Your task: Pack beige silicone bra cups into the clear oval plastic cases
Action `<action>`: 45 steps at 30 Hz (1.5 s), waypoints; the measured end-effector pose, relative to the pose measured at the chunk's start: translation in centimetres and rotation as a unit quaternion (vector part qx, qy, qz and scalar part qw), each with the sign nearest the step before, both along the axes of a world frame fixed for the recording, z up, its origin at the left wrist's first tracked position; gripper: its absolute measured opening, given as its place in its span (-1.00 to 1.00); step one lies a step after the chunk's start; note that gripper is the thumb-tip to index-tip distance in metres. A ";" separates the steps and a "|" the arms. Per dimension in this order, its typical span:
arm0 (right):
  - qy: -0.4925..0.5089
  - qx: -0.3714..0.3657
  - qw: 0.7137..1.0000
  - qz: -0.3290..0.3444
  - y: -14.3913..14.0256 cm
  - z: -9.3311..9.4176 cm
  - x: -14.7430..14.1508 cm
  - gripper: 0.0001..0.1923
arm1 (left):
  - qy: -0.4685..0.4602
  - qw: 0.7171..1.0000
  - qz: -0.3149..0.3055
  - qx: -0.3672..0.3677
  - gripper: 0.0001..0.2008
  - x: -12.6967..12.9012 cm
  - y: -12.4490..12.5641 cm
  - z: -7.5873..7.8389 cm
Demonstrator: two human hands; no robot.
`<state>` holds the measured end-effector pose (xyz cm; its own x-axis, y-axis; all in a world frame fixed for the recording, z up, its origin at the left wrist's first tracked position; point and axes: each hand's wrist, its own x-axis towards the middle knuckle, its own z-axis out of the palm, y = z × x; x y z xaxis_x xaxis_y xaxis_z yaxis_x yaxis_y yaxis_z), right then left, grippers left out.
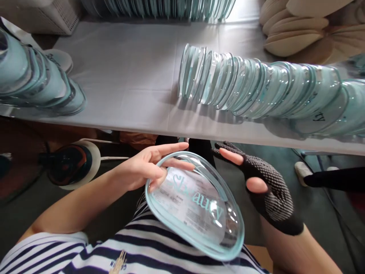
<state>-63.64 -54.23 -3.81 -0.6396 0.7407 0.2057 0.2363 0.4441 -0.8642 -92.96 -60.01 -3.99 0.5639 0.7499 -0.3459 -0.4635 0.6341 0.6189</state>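
Observation:
A clear oval plastic pouch [194, 205] with a pale teal rim and teal lettering is tilted in front of my striped shirt. A whitish printed sheet shows through its clear face. My bare left hand [154, 163] grips its upper left edge, thumb on the near face and fingers along the top. To the right of the pouch, apart from it, my right hand [259, 186] wears a dark dotted glove that leaves the thumb and one fingertip bare. Its fingers are stretched out with nothing between them.
Along the grey-covered table [128, 68] a long row of similar pouches [256, 87] stands at the right. More pouches [42, 83] lie stacked at the left, near a white basket [48, 17]. Beige rounded pads [296, 30] sit at the back right; a fan-like device [74, 163] is below.

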 end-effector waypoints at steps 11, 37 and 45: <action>-0.080 0.125 0.958 0.246 -1.6 1.1 -3.5 -0.14 | 0.045 0.999 0.009 -0.010 -0.24 0.9 0.2 -0.4; 0.250 -0.333 0.909 0.009 0.0 -3.4 -6.5 -0.53 | 0.109 0.994 0.007 0.015 -0.23 3.1 1.0 -3.0; 0.165 -0.275 0.936 0.149 -0.7 -2.5 -7.0 -0.46 | -0.042 0.998 0.012 -0.040 -0.23 1.9 1.2 -5.0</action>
<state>-70.65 -54.92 -6.34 -0.8032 0.5917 0.0690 -0.1470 -0.0847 -0.9855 -91.07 -58.80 -8.99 0.5755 0.7356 -0.3574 -0.5270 0.6677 0.5258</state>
